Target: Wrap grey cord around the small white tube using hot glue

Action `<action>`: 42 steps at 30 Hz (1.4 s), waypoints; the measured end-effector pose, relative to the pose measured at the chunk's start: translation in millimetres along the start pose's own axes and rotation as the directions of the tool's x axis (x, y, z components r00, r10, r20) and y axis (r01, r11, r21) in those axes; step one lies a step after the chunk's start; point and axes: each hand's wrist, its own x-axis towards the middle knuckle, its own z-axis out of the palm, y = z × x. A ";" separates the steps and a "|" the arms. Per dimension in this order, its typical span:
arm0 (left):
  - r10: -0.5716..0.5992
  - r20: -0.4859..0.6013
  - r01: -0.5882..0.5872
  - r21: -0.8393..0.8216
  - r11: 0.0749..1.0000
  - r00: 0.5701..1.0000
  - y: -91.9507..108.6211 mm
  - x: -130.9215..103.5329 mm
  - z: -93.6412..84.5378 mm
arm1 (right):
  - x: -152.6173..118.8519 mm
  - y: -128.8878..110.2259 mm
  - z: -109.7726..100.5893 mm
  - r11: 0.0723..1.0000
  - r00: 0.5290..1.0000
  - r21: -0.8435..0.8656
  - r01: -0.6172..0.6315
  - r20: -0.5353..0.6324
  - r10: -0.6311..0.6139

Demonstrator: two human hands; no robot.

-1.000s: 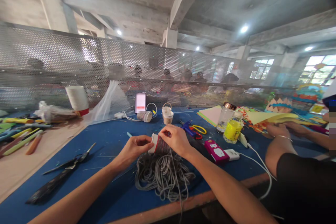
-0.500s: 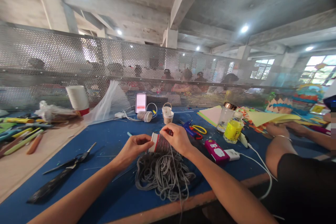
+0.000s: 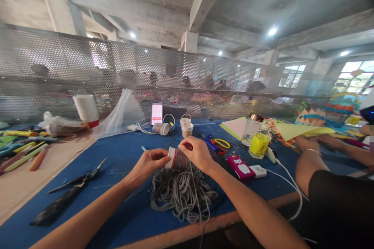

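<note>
A paper cup with a white and red rim lies on its side, its body wrapped in grey cord. My left hand is closed on the cup's rim end, thumb and fingers pinching it. At the cup's other side my right hand is closed in a pinch on the grey cord, which hangs down from it past the table edge. Beneath the cup rests a loose heap of grey cord on the blue table. The cup's far end is hidden behind my right hand.
Black scissors and a stack of paper cups are on the left. Beyond my hands stand a small cord-wrapped bucket and a phone. Pliers, a pink power bank and a yellow-labelled bottle lie right, near another person's arm.
</note>
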 end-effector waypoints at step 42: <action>-0.016 -0.014 0.016 -0.004 1.000 1.000 4.7 -0.4 3.5 | -0.7 -0.3 0.4 0.999 0.999 -0.045 -0.016 0.035 0.018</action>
